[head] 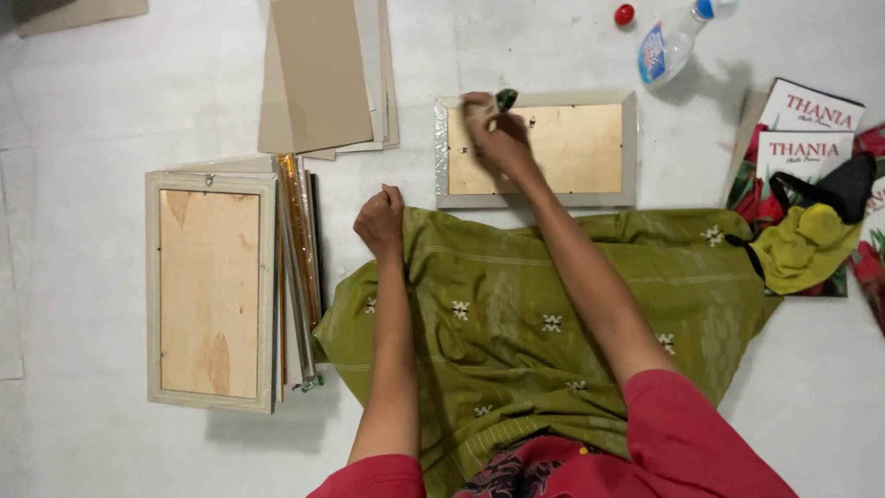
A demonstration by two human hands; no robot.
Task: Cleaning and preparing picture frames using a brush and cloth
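Green cloth [553, 314] hides the legs; left hand [380, 221] fisted, right hand [489, 124] pinching a dark tool [505, 98] (indistinct).

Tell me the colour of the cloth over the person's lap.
Olive green cloth with small white motifs; head view.

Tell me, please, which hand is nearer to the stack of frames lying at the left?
The left hand, a closed fist on the floor just right of the stack of frames. The right hand is farther away, on the picture frame ahead.
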